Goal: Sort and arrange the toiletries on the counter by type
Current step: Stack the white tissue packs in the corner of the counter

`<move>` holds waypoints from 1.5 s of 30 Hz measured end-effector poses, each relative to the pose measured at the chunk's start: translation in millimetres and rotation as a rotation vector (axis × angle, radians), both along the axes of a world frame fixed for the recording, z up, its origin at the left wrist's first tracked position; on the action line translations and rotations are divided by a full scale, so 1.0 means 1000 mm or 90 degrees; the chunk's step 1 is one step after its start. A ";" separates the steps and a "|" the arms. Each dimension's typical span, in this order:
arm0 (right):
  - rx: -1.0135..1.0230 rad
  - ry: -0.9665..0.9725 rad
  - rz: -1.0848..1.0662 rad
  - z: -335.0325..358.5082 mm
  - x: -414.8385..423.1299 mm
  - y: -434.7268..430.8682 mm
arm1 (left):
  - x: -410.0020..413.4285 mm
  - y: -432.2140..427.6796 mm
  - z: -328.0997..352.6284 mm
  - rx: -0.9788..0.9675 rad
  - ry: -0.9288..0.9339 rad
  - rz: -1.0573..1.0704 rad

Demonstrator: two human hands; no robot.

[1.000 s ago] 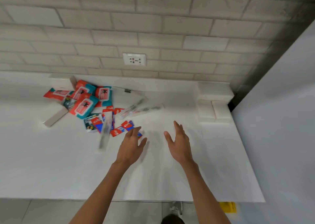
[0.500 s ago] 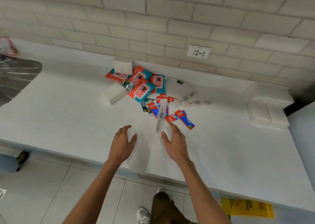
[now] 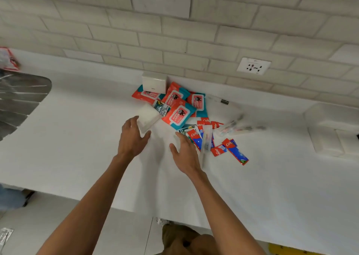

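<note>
A pile of toiletries lies on the white counter (image 3: 77, 138) near the back wall. It holds red-and-teal wet wipe packs (image 3: 178, 115), red-and-blue toothpaste sachets (image 3: 235, 152), a dark shampoo sachet (image 3: 162, 107), clear-wrapped toothbrushes (image 3: 239, 126) and a flat white box (image 3: 148, 115). My left hand (image 3: 134, 138) reaches the near end of that white box, with fingers along its left edge and thumb under its end. My right hand (image 3: 184, 152) hovers open at the pile's near edge, beside one wrapped toothbrush (image 3: 206, 144).
An upright white box (image 3: 154, 83) stands against the brick wall behind the pile. More white boxes (image 3: 330, 134) are stacked at the counter's right end. A metal drainer (image 3: 19, 103) lies at the left. A wall socket (image 3: 253, 66) sits above.
The view has swung left and closer to the pile. Both hands moved forward; my left hand went from bare counter to the flat white box, my right hand to the toothpaste sachets.
</note>
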State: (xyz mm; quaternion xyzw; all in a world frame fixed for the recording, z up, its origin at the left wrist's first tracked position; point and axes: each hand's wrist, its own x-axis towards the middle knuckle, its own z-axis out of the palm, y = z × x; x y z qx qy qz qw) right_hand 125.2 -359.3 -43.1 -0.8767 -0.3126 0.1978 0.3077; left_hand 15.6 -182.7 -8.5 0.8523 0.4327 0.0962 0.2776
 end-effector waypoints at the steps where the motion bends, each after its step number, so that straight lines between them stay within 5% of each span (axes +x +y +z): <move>1: 0.005 0.005 -0.004 0.001 0.002 0.012 | 0.007 0.013 -0.002 0.002 -0.002 -0.010; 13: 0.068 0.028 -0.046 -0.004 0.020 0.110 | 0.057 0.115 -0.024 -0.111 0.039 -0.048; 19: 0.111 0.131 -0.179 -0.021 -0.001 0.166 | 0.057 0.147 -0.033 -0.211 -0.016 -0.093; 24: 0.113 0.103 -0.308 -0.030 -0.032 0.191 | 0.036 0.156 -0.040 -0.277 -0.054 -0.099; 45: 0.176 0.010 -0.551 -0.050 -0.201 0.088 | -0.080 0.084 -0.056 -0.456 -0.002 -0.444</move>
